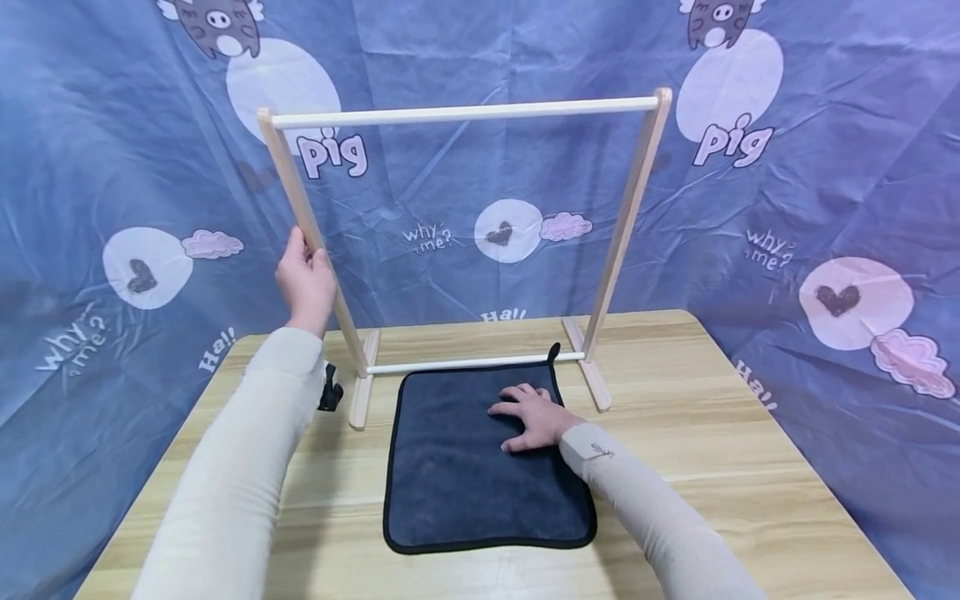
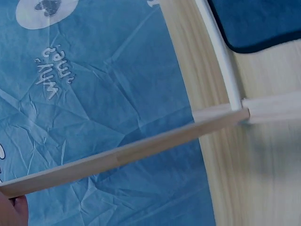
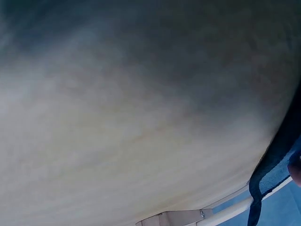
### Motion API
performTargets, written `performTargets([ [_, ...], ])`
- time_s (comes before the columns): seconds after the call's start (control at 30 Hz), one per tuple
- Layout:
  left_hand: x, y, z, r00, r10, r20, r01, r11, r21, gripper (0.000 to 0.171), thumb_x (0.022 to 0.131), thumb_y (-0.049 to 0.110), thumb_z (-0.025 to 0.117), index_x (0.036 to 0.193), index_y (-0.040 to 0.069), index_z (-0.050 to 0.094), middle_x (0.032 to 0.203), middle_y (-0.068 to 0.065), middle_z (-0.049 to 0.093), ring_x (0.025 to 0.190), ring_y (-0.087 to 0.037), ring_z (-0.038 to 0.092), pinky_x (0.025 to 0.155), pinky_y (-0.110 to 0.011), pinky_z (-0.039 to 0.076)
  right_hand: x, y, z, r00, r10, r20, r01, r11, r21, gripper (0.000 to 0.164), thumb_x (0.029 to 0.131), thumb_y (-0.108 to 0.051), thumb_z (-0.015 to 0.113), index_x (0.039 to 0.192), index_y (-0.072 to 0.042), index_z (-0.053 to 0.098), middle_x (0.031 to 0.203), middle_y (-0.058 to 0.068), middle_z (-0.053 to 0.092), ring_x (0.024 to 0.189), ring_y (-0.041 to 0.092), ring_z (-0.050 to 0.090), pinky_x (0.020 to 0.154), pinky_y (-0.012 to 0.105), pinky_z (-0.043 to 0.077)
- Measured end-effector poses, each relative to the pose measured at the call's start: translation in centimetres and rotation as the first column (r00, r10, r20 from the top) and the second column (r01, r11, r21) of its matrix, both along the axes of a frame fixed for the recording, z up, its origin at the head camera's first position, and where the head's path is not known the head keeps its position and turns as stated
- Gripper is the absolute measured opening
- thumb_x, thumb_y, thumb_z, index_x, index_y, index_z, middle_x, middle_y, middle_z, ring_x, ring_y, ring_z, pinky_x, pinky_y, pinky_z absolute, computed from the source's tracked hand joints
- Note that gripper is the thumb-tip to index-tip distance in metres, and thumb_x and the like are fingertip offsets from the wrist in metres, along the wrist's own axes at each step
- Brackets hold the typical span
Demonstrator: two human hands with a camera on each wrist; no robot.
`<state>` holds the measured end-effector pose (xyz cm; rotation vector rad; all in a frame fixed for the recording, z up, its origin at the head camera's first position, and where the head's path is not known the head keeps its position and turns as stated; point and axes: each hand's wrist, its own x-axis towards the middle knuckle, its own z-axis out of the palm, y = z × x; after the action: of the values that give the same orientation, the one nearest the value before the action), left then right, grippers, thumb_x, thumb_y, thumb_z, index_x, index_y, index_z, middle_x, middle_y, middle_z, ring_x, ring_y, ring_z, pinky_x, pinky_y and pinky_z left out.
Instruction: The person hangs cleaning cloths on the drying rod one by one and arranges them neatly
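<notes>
A wooden rack (image 1: 632, 208) with two posts and white rails stands upright toward the back of the table. My left hand (image 1: 306, 283) grips its left post about halfway up, thumb and fingers around the wood. That post (image 2: 122, 155) crosses the left wrist view, with part of the hand at the lower left corner. In front of the rack a dark blue cloth (image 1: 465, 483) with black edging lies flat, its hanging loop (image 1: 553, 353) reaching over the bottom rail (image 1: 450, 364). My right hand (image 1: 531, 418) rests on the cloth's upper right part, fingers spread.
A small black clip-like object (image 1: 330, 392) is just left of the rack's left foot (image 1: 362, 408), partly behind my left sleeve. The light wooden table (image 1: 720, 467) meets a blue printed curtain (image 1: 420, 283) at the back and sides.
</notes>
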<state>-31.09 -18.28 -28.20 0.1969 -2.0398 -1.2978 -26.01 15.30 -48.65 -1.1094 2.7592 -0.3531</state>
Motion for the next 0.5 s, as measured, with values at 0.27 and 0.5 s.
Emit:
performTargets([
  [0.27,0.04,-0.19,-0.04,0.998,0.021,0.051,-0.016,0.995,-0.097,0.027,0.094,0.004,0.044,0.12,0.007,0.049,0.108,-0.018,0.061,0.095,-0.03,0.056,0.084,-0.041,0.046,-0.08,-0.14,0.15,1.0,0.007,0.0,-0.007,1.0,-0.01,0.056,0.077,-0.049,0.066,0.126,-0.025,0.056,0.137,0.011,0.042,0.123,0.03,0.035,0.091,0.051,0.032],
  [0.5,-0.01,-0.24,-0.09,0.999,0.027,0.045,-0.021,0.993,-0.12,0.027,0.094,0.004,0.044,0.12,0.005,0.049,0.108,-0.02,0.06,0.094,-0.033,0.056,0.085,-0.043,0.046,0.03,-0.35,0.08,1.0,0.006,0.005,-0.006,0.999,-0.054,0.048,0.077,-0.043,0.067,0.12,-0.025,0.06,0.131,0.009,0.046,0.117,0.03,0.039,0.094,0.05,0.034],
])
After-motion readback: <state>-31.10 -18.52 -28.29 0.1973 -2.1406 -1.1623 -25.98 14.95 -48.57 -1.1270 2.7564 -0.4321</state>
